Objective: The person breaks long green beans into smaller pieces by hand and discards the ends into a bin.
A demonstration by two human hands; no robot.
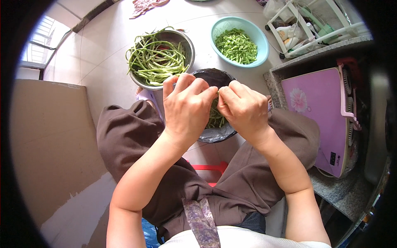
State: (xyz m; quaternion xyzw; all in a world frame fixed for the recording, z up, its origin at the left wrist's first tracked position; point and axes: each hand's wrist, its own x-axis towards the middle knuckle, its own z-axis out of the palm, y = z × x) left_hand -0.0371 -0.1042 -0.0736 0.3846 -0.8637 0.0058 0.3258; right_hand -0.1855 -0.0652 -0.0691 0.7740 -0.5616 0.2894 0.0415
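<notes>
My left hand [187,100] and my right hand [243,107] meet at their fingertips above a bin lined with a black plastic bag [214,76]. Between the two pinches shows a small green bit of a bean [218,92]; my fingers hide most of it. Green stringy trimmings [216,116] lie inside the bin. Beyond my left hand, a metal bowl [189,46] holds a tangle of long beans [155,63], some hanging over its rim. Past my right hand stands a light-blue plastic basin [264,46] with short bean pieces [237,46] in it.
A white wheeled rack [290,18] with bags and bottles stands at the far right. Below it, a purple flower-printed panel [316,114] leans within a stone-edged recess [274,73]. A brown board [55,124] is at left. Red plastic [207,167] shows between my legs; a cloth [149,6] lies ahead.
</notes>
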